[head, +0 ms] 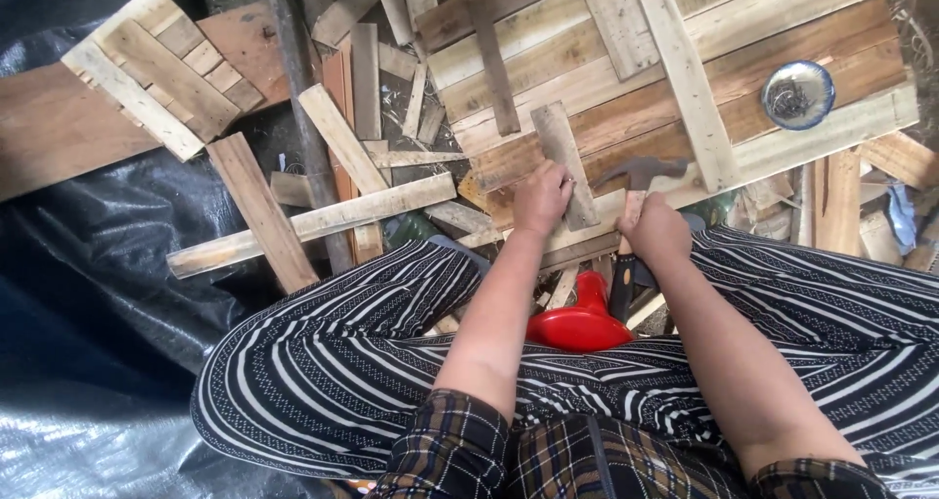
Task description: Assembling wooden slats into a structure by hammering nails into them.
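My left hand [541,198] presses on the near end of a short grey wooden slat [561,153] that lies across a panel of nailed boards [626,88]. My right hand [653,231] grips the wooden handle of a claw hammer [639,175]. The hammer's dark metal head rests just above the panel's near edge, right of the slat. I sit on a red stool [581,321] with my knees, in striped trousers, spread on either side.
A blue-rimmed bowl [798,95] with small dark pieces stands on the panel's right end. Loose planks and offcuts [313,223] litter the ground to the left, beside a small slatted piece [156,68]. Black plastic sheeting [88,294] covers the left side.
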